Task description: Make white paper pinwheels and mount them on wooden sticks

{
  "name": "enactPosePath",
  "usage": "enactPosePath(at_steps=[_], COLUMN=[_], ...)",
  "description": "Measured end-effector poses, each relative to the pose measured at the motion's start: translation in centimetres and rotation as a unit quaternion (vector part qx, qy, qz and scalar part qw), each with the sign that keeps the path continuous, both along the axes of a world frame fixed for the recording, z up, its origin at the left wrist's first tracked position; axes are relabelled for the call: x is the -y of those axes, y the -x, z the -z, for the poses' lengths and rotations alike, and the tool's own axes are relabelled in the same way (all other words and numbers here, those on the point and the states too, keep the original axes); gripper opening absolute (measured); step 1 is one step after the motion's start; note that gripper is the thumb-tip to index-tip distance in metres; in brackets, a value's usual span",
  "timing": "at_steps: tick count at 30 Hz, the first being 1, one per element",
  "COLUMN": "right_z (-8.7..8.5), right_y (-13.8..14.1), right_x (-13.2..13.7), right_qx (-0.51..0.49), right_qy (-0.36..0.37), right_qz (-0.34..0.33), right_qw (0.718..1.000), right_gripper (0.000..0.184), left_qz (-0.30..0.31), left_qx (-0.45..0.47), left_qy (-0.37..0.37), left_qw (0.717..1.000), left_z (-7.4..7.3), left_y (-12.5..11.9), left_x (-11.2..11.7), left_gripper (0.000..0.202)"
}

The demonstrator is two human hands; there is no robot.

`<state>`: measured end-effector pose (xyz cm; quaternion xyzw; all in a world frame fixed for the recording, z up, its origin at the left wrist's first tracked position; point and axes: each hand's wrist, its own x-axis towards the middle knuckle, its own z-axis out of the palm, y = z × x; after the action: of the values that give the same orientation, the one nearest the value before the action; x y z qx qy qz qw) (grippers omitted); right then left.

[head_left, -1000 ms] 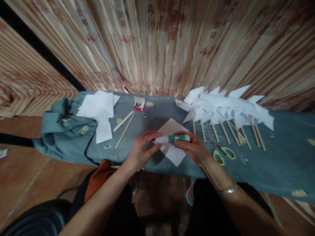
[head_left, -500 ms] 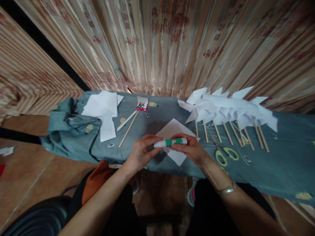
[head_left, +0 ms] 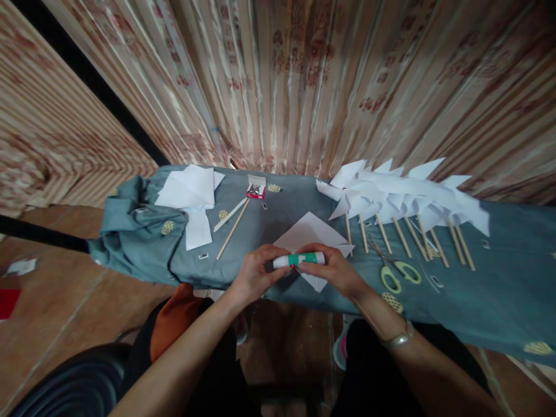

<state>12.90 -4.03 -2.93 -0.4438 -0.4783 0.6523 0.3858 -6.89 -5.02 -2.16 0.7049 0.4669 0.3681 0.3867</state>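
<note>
A white and green glue stick (head_left: 309,258) lies sideways between my two hands, above the cloth. My left hand (head_left: 259,270) pinches its white left end with thumb and fingers. At its right end, my right hand (head_left: 334,267) is closed around the green part. Beneath them is a square white paper sheet (head_left: 309,229), turned cornerwise with creases near its lower corner; my hands and the tube partly cover it. Green-handled scissors (head_left: 396,272) lie to the right of my right hand.
Several white paper pinwheels (head_left: 391,188) on wooden sticks overlap at the right. A stack of paper (head_left: 189,186), a small red box (head_left: 256,188) of metal pieces, a wooden stick (head_left: 233,229) and a white stick (head_left: 229,215) lie left. Curtains (head_left: 278,87) hang behind the cloth-covered surface (head_left: 278,200).
The whole view has shifted slightly. Both hands still hold the glue stick over the paper, the right one now a little closer to the left and further along the tube.
</note>
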Motion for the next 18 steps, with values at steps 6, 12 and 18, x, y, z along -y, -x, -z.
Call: enactPosePath(at_steps=[6,12,18], right_z=[-0.2,0.5,1.8], right_y=[-3.5,-7.0,-6.6], right_x=[-1.4,-0.8,1.3], right_qx=[0.105,0.309,0.386], right_qy=[-0.128,-0.262,-0.405], right_qz=[0.104,0.052,-0.047], right_qw=[0.981,0.913,0.827], right_gripper=[0.029,0.02,0.023], left_qz=[-0.161,-0.139,-0.009], left_qx=[-0.006,-0.257,-0.32], left_qy=[0.023,-0.119,-0.253], left_qw=[0.987,0.949,0.913], left_z=[2.0,2.0,1.5], left_y=[2.6,5.2,1.9], left_x=[-2.5,-3.9,-1.2], left_gripper=[0.03,0.022,0.045])
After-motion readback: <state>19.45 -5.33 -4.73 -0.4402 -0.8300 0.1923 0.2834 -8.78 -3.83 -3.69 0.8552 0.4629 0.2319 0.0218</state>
